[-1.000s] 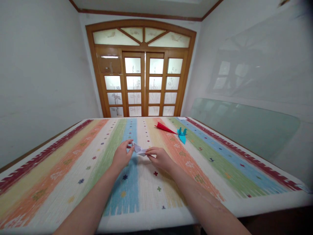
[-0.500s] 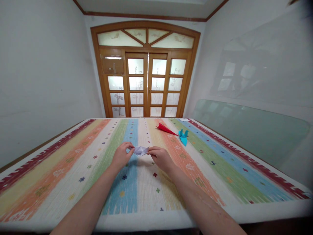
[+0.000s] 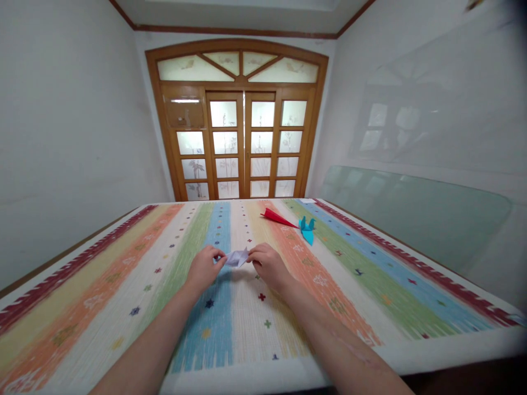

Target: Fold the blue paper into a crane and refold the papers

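Note:
A small folded piece of pale lilac paper (image 3: 237,258) is held between my two hands, just above the striped cloth. My left hand (image 3: 207,267) pinches its left end between thumb and fingers. At the opposite end, the fingertips of my right hand (image 3: 269,265) grip a raised corner. The paper has several creases and a pointed flap on its upper right; its finer folds are too small to make out. Beyond my right hand lie a red folded paper dart (image 3: 278,217) and a turquoise folded paper figure (image 3: 307,230) with two upright points.
A striped, patterned cloth (image 3: 173,307) covers the table. A small white paper (image 3: 307,201) lies at its far edge. A pale green glass panel (image 3: 415,214) leans along the right wall, and wooden glazed doors (image 3: 244,142) stand behind the table.
The lilac paper has tilted, its right corner now pointing up more. My hands stay at its two ends, still pinching. The whole view has shifted slightly.

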The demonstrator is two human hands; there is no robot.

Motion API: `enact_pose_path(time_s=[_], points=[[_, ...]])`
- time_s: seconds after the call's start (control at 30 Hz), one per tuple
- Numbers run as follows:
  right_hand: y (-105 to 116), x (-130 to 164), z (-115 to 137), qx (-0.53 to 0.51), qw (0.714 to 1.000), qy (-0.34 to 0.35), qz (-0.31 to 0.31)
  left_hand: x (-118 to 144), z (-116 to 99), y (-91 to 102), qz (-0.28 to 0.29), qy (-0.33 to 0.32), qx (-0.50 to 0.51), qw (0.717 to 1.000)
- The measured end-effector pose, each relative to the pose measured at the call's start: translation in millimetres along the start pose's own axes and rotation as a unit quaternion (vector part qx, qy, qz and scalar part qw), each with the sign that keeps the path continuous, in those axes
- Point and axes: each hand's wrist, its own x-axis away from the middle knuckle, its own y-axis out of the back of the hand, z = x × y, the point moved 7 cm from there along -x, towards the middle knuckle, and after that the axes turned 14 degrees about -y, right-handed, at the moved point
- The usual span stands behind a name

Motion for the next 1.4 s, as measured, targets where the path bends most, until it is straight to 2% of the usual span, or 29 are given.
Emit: enact_pose_path(time_s=[0.27, 0.53, 0.83, 1.1, 1.4], points=[[0.3, 1.1, -6.4, -0.001, 1.0, -0.03, 0.008, 1.1, -0.9, -6.8, 0.023, -0.001, 0.002, 1.0], [-4.1, 4.0, 0.2, -0.001, 0.999, -0.032, 0.029, 4.7, -1.1, -17.6, 0.052, 0.001, -0.019, 0.998], [5.3, 4.8, -8.4, -0.012, 0.998, -0.066, 0.011, 5.5, -2.8, -28.5, 0.062, 0.008, 0.021, 0.998], [4.3, 3.8, -19.2, -0.056, 0.994, -0.096, -0.004, 6.2, 2.9, -25.0, 0.03, 0.022, 0.039, 0.999], [4.0, 4.4, -20.0, -0.103, 0.987, -0.121, -0.029, 6.6, -1.7, -22.3, 0.012, 0.021, 0.064, 0.998]])
